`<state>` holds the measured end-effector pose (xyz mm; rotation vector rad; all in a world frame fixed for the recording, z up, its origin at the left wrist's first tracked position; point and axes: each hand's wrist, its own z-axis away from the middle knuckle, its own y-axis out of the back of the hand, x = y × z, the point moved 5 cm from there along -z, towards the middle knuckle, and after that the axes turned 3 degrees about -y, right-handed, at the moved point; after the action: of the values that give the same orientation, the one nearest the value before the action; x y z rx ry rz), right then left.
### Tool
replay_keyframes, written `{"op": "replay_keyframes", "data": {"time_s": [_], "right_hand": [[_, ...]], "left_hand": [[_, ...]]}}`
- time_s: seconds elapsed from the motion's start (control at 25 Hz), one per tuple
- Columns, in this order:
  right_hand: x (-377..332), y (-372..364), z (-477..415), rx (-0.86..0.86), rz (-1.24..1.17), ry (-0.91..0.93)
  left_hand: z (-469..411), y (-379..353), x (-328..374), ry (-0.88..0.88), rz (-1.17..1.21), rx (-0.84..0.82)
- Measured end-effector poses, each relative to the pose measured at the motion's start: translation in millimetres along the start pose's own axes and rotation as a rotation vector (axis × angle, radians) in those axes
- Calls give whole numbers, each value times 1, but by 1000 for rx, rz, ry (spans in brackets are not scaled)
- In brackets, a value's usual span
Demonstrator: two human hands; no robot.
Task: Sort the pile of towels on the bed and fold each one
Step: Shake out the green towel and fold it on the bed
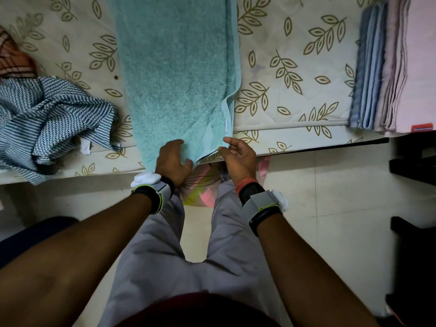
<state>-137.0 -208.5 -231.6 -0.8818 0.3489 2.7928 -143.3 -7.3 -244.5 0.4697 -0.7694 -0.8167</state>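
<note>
Teal towel [174,74] doubled lengthwise, flat, overhanging bed's [295,43] near edge. Striped towel [54,119] crumpled left; folded stack [387,74] right.

— Can you read any word from where you stand?
— No, nothing. The red label [423,127] on the pink folded towels [410,67] is too small and blurred. The white tag [226,126] on the teal towel [174,67] shows me no letters.
— And the small tag [85,146] on the striped cloth [47,109]?
— It looks blank also, as far as I can see.
</note>
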Motion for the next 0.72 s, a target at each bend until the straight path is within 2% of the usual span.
{"op": "replay_keyframes", "data": {"time_s": [0.04,0.12,0.24,0.56,0.72], "right_hand": [[1,-1,0,10,-17,2],[2,-1,0,38,-34,1],[-1,1,1,46,-6,19],[-6,10,-5,23,41,7],[-2,12,-4,42,31,-57]], "left_hand": [[2,-1,15,-151,18,-3],[3,-6,43,-346,28,-52],[1,-11,70,-475,19,-86],[-10,-12,86,-499,29,-72],[-7,-13,86,-494,44,-71]]}}
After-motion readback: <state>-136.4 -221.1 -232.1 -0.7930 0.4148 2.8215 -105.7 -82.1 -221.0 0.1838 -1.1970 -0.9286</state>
